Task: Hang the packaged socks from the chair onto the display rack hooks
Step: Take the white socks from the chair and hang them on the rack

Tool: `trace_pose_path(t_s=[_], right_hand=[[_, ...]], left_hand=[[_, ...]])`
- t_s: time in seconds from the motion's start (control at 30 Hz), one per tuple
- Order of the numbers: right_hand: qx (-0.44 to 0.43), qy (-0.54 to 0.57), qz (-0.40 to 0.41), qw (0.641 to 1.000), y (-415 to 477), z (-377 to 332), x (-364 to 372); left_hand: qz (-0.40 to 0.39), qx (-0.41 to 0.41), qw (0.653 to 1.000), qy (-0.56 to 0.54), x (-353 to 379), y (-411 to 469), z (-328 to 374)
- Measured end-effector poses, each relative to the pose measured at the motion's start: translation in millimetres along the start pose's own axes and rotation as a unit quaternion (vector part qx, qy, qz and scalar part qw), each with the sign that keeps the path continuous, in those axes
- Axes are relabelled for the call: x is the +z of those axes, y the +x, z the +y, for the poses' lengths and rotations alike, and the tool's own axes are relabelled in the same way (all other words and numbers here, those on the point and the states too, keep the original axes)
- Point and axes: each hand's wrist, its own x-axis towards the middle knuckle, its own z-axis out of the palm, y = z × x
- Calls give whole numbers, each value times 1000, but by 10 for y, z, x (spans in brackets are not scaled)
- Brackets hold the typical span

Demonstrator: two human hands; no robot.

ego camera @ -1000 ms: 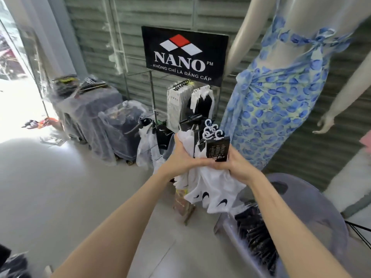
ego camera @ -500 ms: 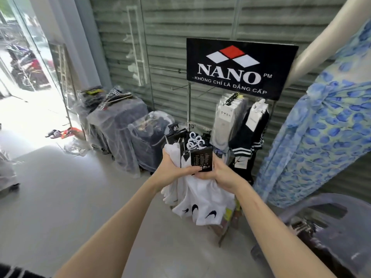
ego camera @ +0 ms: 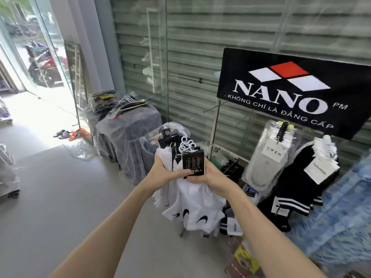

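Both hands hold one bundle of white socks (ego camera: 192, 205) with black swoosh marks, black card headers and white plastic hangers on top. My left hand (ego camera: 166, 173) grips the bundle's left side. My right hand (ego camera: 210, 177) curls around its right side under the black card. The bundle is in front of the left part of the display rack (ego camera: 215, 125), a wire frame under a black NANO sign (ego camera: 291, 91). Grey sock packs (ego camera: 269, 157) and black striped socks (ego camera: 301, 187) hang on its hooks to the right. The chair is out of view.
Plastic-covered suitcases (ego camera: 128, 141) stand left of the rack against the shutter wall. A mannequin's blue floral cloth (ego camera: 345, 207) is at the right edge. Boxes and packets (ego camera: 243, 255) lie on the floor under the rack. An open doorway with sandals (ego camera: 64, 134) is at far left.
The view has swung left and closer to the rack. The chair has left the frame. Both hands keep the same hold on the sock bundle, now nearer the rack's left side.
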Motion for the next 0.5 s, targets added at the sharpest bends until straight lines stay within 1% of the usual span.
trace_pose_path(t_s=[0.07, 0.17, 0.23, 0.3, 0.37, 0.5], right_hand=[[-1, -5, 6, 1000, 220, -22, -11], [7, -4, 21, 1000, 570, 17, -12], [14, -2, 21, 1000, 816, 23, 27], [15, -13, 20, 1000, 1069, 0, 87], [10, -28, 25, 999, 1324, -17, 164], [-10, -38, 68, 997, 1818, 98, 311]], left_hand=[[-19, -16, 1000, -3, -183, 168, -46], [-51, -68, 996, 15, -487, 434, -150], [-46, -84, 995, 16, -668, 619, -264], [-33, -86, 996, -6, -844, 797, -392], [-29, -69, 997, -34, -1045, 995, -512], [-34, -48, 995, -80, -1429, 1427, -739]])
